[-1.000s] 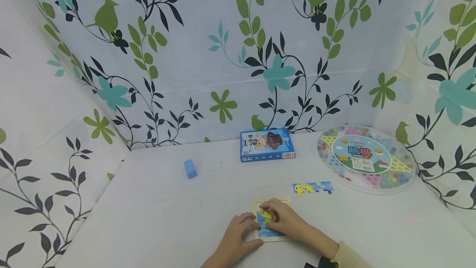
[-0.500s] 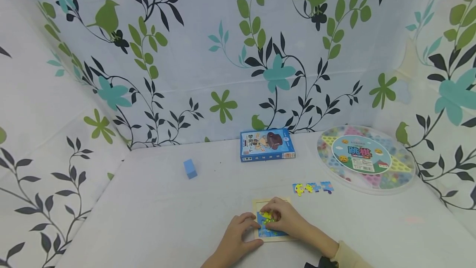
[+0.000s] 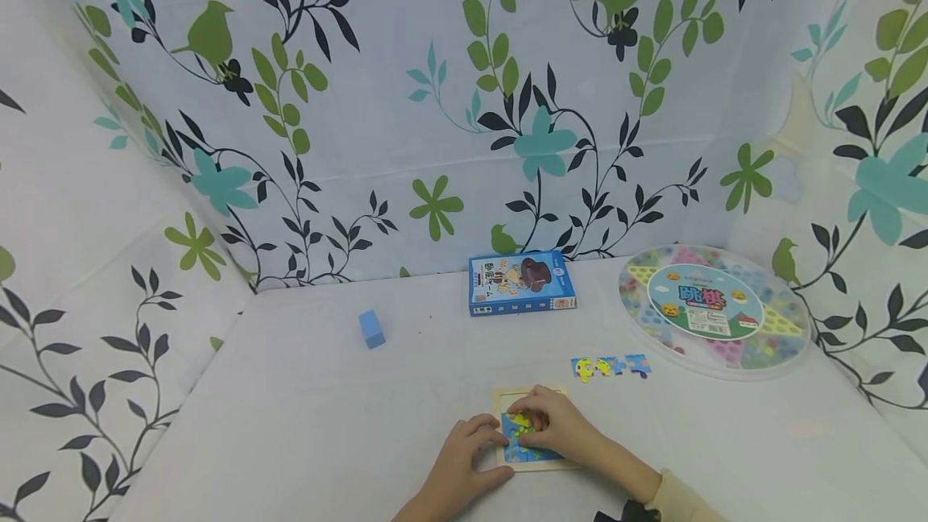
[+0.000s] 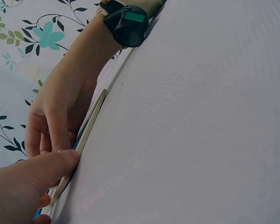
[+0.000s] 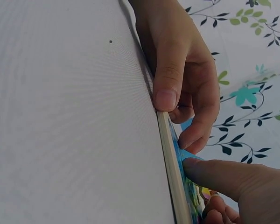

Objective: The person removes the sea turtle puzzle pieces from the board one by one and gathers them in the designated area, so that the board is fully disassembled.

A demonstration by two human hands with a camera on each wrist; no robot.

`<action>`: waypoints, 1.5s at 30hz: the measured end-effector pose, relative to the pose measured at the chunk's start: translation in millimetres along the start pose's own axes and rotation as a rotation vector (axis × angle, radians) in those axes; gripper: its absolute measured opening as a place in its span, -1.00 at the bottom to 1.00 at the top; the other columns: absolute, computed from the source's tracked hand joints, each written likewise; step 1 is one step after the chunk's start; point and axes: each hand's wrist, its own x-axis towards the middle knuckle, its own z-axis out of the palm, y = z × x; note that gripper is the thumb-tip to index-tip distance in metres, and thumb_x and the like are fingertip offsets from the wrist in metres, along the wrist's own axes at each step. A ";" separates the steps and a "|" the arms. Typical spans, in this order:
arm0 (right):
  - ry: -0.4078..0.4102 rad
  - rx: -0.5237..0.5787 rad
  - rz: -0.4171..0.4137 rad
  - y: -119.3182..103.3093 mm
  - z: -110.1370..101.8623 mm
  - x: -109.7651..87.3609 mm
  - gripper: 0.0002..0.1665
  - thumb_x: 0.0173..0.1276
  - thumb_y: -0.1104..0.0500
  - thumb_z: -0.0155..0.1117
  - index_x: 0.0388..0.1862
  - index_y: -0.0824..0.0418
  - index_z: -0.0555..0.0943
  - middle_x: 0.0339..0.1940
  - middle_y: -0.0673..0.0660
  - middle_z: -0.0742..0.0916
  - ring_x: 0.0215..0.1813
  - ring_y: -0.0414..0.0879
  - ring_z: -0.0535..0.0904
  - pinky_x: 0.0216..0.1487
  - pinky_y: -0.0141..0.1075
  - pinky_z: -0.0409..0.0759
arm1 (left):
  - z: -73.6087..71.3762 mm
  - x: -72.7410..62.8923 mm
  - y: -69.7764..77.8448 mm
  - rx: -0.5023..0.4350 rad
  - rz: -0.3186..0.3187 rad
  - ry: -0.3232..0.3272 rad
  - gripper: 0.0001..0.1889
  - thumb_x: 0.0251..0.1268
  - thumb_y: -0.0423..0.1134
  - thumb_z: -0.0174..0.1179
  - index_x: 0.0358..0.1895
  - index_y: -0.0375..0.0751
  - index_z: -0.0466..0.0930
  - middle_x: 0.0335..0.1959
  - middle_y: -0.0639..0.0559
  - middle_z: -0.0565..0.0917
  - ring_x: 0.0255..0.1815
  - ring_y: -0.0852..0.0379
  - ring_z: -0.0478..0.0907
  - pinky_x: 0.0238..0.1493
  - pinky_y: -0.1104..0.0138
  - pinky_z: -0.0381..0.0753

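Observation:
A small wooden puzzle tray [image 3: 544, 466] lies near the front of the table, with blue and yellow jigsaw pieces [image 3: 511, 454] filling its lower part. My left hand [image 3: 464, 461] grips the tray's left side, thumb at the near corner and fingers over the left edge. My right hand [image 3: 554, 425] reaches in from the right and pinches a puzzle piece with a yellow part [image 5: 206, 192] between thumb and curled fingers, low over the tray. Its fingers hide much of that piece. In the left wrist view, the pale tray rim [image 4: 89, 128] appears edge-on beneath both hands.
Several loose puzzle pieces [image 3: 582, 367] lie in a row beyond the tray. Farther back are a blue game box [image 3: 520, 283] and a round Chinese checkers set [image 3: 714, 308]. A small blue block [image 3: 371, 329] stands to the left. Patterned cloth [image 3: 362, 143] hangs behind the table.

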 end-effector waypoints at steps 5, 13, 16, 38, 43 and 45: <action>-0.001 0.000 -0.016 0.0 0.0 -0.8 -0.62 -0.02 0.23 0.41 -0.15 0.21 0.60 -0.47 -0.08 0.50 -0.51 -0.29 0.35 -0.49 -0.43 0.39 | -1.0 0.0 1.6 -0.004 0.007 0.005 -0.70 0.02 0.03 0.24 -0.21 -0.02 0.54 -0.02 0.09 0.47 -0.18 0.24 0.30 -0.17 0.31 0.40; -0.005 0.002 -0.031 -0.5 -0.5 -0.5 -0.60 0.00 0.22 0.40 -0.12 0.26 0.59 -0.48 -0.11 0.49 -0.52 -0.30 0.33 -0.51 -0.44 0.38 | -1.2 0.1 1.6 0.001 0.007 0.006 -0.70 0.02 0.03 0.25 -0.22 -0.01 0.55 -0.03 0.10 0.47 -0.19 0.23 0.31 -0.18 0.31 0.40; -0.004 0.002 -0.030 0.2 0.2 -0.8 -0.63 0.02 0.24 0.38 -0.14 0.25 0.59 -0.48 -0.10 0.48 -0.52 -0.30 0.33 -0.51 -0.44 0.38 | -1.3 0.0 1.7 -0.002 -0.004 -0.002 -0.70 0.02 0.04 0.25 -0.22 -0.01 0.55 -0.02 0.10 0.47 -0.18 0.23 0.31 -0.17 0.31 0.40; -0.018 -0.104 -0.099 -2.9 -0.3 -0.8 -0.69 0.04 0.30 0.32 -0.18 0.28 0.57 -0.49 -0.11 0.46 -0.53 -0.32 0.34 -0.53 -0.48 0.39 | -0.6 0.3 1.2 0.001 -0.015 -0.007 -0.71 0.02 0.05 0.24 -0.23 0.00 0.55 -0.03 0.10 0.47 -0.19 0.23 0.31 -0.19 0.33 0.39; 0.001 -0.116 -0.085 -3.5 -0.9 -1.0 -0.64 0.05 0.28 0.32 -0.13 0.35 0.57 -0.41 -0.07 0.53 -0.51 -0.32 0.37 -0.51 -0.47 0.42 | 0.3 -0.2 0.1 -0.001 -0.014 -0.007 -0.69 0.01 0.07 0.23 -0.21 0.01 0.55 -0.02 0.11 0.46 -0.19 0.24 0.30 -0.18 0.33 0.39; 0.010 -0.114 -0.077 -3.7 -0.9 -1.2 -0.65 0.06 0.27 0.32 -0.13 0.35 0.57 -0.37 -0.06 0.55 -0.50 -0.33 0.38 -0.50 -0.47 0.42 | 0.3 -0.5 0.0 0.000 -0.011 -0.006 -0.69 0.01 0.06 0.24 -0.21 0.00 0.55 -0.02 0.11 0.46 -0.19 0.24 0.30 -0.19 0.34 0.39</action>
